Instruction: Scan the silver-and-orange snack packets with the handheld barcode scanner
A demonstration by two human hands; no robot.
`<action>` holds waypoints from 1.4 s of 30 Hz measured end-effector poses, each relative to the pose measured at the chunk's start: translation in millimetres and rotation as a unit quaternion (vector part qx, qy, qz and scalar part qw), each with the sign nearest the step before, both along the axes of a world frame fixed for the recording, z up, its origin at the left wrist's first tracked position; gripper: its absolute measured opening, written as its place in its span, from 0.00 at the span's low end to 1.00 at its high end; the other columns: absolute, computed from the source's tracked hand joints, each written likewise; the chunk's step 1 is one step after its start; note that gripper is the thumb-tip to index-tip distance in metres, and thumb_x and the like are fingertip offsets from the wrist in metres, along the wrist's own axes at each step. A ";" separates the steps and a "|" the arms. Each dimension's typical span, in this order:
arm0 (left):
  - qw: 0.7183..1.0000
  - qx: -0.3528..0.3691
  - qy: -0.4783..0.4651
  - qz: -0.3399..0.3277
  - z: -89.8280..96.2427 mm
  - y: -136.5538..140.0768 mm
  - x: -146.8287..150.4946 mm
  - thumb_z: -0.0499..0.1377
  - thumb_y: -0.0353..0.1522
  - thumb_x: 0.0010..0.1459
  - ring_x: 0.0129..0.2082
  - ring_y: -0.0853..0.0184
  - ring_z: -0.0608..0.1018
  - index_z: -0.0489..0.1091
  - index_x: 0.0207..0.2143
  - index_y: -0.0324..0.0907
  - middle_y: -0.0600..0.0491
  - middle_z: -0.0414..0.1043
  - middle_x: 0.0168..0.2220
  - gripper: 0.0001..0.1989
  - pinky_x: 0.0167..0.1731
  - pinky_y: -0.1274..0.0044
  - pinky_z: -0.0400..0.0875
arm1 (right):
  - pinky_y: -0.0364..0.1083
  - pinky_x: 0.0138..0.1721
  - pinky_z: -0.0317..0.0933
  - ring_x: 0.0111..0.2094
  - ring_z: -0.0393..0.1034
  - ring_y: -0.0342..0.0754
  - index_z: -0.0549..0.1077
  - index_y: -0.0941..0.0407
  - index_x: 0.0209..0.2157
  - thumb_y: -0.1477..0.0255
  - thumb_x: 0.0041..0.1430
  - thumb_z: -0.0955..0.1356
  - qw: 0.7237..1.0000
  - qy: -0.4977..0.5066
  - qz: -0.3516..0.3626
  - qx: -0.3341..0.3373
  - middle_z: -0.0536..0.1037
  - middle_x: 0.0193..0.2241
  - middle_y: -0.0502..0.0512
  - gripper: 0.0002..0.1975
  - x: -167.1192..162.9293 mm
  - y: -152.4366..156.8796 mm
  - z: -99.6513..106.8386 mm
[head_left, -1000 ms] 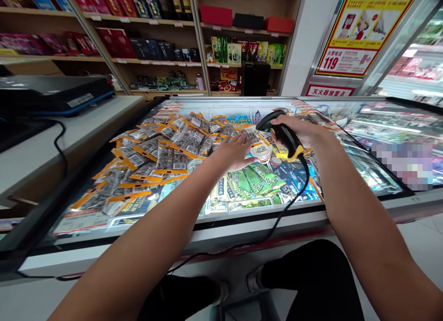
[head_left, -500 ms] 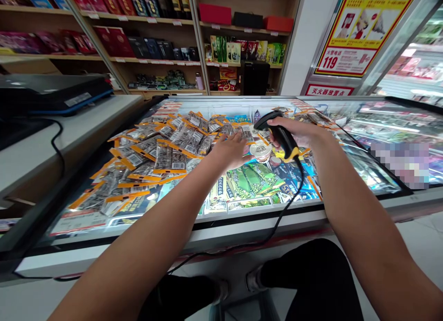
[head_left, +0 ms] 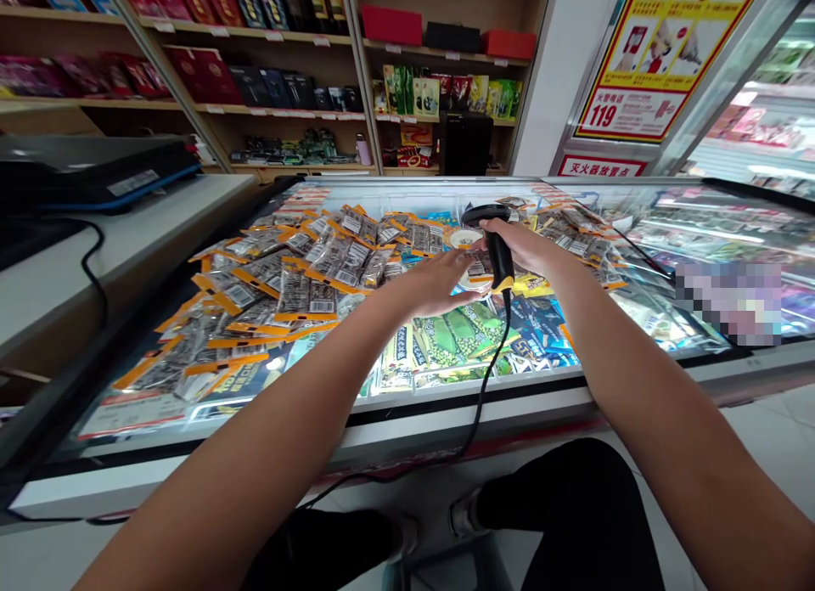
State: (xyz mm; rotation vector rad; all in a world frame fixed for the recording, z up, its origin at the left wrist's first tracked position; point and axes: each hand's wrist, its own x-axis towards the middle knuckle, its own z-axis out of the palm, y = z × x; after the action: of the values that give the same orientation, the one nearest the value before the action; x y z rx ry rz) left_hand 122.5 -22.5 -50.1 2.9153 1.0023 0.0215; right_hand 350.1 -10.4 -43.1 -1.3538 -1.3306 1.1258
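In my right grip [head_left: 519,241]: scanner [head_left: 500,260], matt black plastic, smooth-looking, yellow plastic trim. Its cable [head_left: 488,379], running to 6 o'clock: dull black plastic. At 9, packets [head_left: 286,289]: clear, crinkled, shiny film. Beneath them, freezer lid [head_left: 146,436]: glossy, see-through glass. Shelving [head_left: 497,9], 11 to 1: smooth wood, low sheen. My trousers [head_left: 586,506], 4 to 7: matt black cloth.

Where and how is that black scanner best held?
Probably hold the scanner by its slim black handle, coming from the right: the handle juts toward the person from the wider head and looks narrow enough to wrap around. Avoid the yellow end, where the cable leaves.
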 end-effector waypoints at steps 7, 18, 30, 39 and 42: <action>0.998 -0.051 0.028 -0.014 1.0 -17.6 13.4 0.40 0.64 0.59 0.73 0.46 0.45 0.40 0.74 0.47 0.47 0.30 0.75 0.49 0.68 0.54 0.49 | 0.46 0.24 0.70 0.27 0.74 0.50 0.73 0.55 0.33 0.56 0.55 0.71 0.991 0.067 -0.021 -0.112 0.77 0.26 0.57 0.16 8.0 -14.1 24.1; 0.997 -0.064 0.035 -0.007 1.4 -17.4 11.9 0.41 0.65 0.57 0.73 0.46 0.41 0.37 0.74 0.49 0.49 0.27 0.75 0.51 0.68 0.55 0.47 | 0.51 0.23 0.70 0.24 0.70 0.51 0.75 0.57 0.32 0.53 0.53 0.72 0.982 0.013 0.081 -0.173 0.78 0.27 0.61 0.20 3.9 -29.1 33.8; 0.995 0.038 0.016 0.089 1.1 -10.6 7.1 0.40 0.67 0.56 0.69 0.40 0.54 0.55 0.70 0.37 0.37 0.49 0.71 0.54 0.63 0.53 0.55 | 0.50 0.29 0.68 0.31 0.72 0.53 0.74 0.56 0.40 0.44 0.54 0.68 0.997 0.011 -0.076 -0.002 0.75 0.28 0.58 0.28 7.3 -25.1 43.9; 0.990 0.114 -0.004 0.080 2.0 -4.2 3.8 0.48 0.55 0.64 0.70 0.43 0.51 0.58 0.67 0.34 0.36 0.47 0.71 0.41 0.64 0.56 0.53 | 0.47 0.30 0.66 0.32 0.73 0.50 0.71 0.54 0.33 0.37 0.52 0.63 0.973 -0.032 -0.189 0.125 0.73 0.27 0.55 0.32 45.9 -70.1 53.3; 0.992 0.068 -0.040 -0.100 3.1 -35.4 26.4 0.47 0.47 0.68 0.71 0.52 0.54 0.59 0.66 0.43 0.45 0.49 0.72 0.29 0.66 0.61 0.53 | 0.47 0.30 0.66 0.31 0.73 0.50 0.69 0.53 0.29 0.37 0.50 0.63 0.963 -0.009 -0.213 0.163 0.73 0.26 0.53 0.31 64.8 -93.5 34.4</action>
State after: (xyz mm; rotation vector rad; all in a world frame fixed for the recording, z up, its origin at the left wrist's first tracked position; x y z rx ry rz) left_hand 148.9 -57.9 -47.0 3.0951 0.7194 0.2031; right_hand 414.9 -103.9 -8.7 -1.3196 -1.1059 0.5774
